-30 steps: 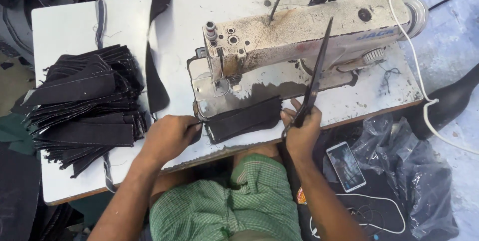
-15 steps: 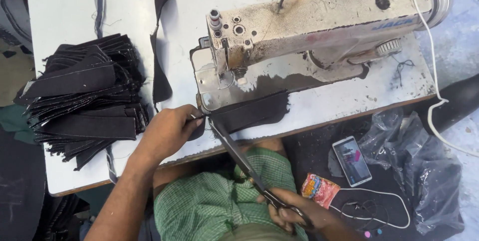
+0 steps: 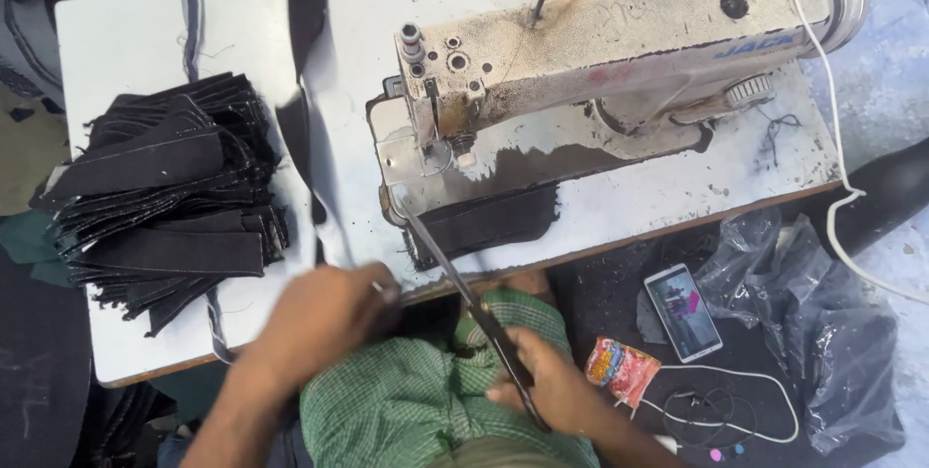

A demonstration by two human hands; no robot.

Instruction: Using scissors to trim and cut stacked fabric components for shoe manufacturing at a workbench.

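While the right hand (image 3: 542,386) is gripping the handles of long scissors (image 3: 464,294), closed around them, the blades are reaching up to the sewing machine's (image 3: 600,52) needle area, prob. to get at thread by the dark fabric piece (image 3: 489,221). That piece is lying flat on the counter (image 3: 126,32) edge under the presser foot: black denim-like strip w/ a stitched edge. The left hand (image 3: 324,313) is pressing down near its left end (blurred, so grip: can't tell).
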